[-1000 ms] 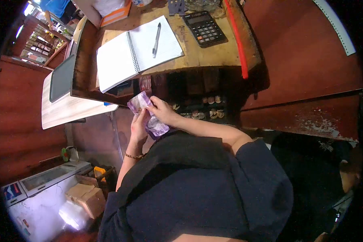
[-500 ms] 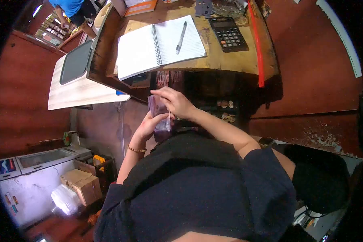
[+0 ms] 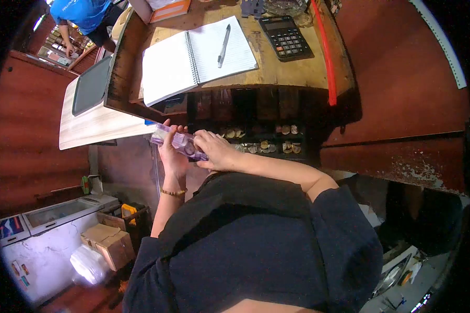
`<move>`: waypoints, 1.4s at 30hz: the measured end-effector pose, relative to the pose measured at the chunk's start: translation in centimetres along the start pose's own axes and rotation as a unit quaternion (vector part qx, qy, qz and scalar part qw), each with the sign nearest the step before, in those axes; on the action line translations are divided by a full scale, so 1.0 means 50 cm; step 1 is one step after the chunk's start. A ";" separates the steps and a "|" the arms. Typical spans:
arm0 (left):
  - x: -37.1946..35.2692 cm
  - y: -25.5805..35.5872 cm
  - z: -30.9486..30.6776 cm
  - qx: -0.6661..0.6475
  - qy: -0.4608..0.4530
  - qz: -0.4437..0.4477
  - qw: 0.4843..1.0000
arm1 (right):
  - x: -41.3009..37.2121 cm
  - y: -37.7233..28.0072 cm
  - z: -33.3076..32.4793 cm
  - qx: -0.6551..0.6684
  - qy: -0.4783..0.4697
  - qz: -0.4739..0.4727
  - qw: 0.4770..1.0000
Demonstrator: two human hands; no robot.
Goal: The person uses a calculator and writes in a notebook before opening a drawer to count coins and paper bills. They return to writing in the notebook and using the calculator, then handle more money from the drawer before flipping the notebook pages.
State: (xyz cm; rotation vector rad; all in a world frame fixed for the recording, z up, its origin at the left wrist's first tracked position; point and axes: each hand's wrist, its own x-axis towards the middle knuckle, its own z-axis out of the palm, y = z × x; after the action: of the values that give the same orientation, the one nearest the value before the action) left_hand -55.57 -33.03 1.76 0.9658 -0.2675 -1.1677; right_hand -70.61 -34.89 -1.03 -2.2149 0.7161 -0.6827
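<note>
A stack of purple banknotes [image 3: 181, 143] lies lengthwise between my hands, in front of the desk. My left hand [image 3: 171, 151] is closed round its left part, with fingertips showing over the far edge. At the right end my right hand [image 3: 214, 150] grips the notes with bent fingers. Just beyond and to the right, an open drawer [image 3: 253, 136] holds coins [image 3: 265, 146] in compartments. Above it on the desk lie an open spiral notebook [image 3: 169, 68] with a pen [image 3: 224, 46] on its right page and a black calculator [image 3: 285, 39].
A grey tray [image 3: 91, 86] rests on a light table [image 3: 83, 125] at the left. A person in a blue shirt [image 3: 82, 13] stands at the upper left. Lower left are a cardboard box [image 3: 109, 245] and a white freezer [image 3: 42, 255]. A red strip [image 3: 326, 57] runs along the desk's right side.
The banknotes have turned from upright to lengthwise and moved left with my left hand. My right hand has come lower and left. More coins in the drawer now show.
</note>
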 end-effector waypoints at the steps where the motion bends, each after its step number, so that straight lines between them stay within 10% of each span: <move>1: -0.002 -0.001 0.003 0.000 0.000 0.000 1.000 | 0.001 -0.002 -0.005 -0.033 -0.007 -0.002 0.999; 11: 0.040 -0.022 -0.035 0.018 0.081 -0.005 0.997 | -0.026 0.006 -0.027 -0.006 -0.016 -0.098 0.995; 20: 0.037 -0.004 -0.055 0.086 0.015 -0.082 0.993 | -0.067 0.042 -0.171 -0.243 0.028 0.263 0.933; 34: 0.041 -0.021 -0.046 0.122 -0.019 -0.084 0.989 | -0.012 0.170 -0.163 -0.165 -0.037 0.426 0.889; 38: 0.056 -0.030 0.002 0.191 -0.062 -0.098 0.975 | -0.031 0.220 -0.188 -0.069 0.206 0.440 0.871; 42: 0.132 -0.071 0.042 0.255 -0.142 -0.198 0.936 | 0.006 0.241 -0.188 -0.073 0.258 0.440 0.857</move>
State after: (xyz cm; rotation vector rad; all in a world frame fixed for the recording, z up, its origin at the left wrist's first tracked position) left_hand -56.49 -39.99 -1.60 1.3437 -0.6545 -1.6578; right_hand -79.92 -46.57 -4.13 -1.5238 1.9367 -0.7298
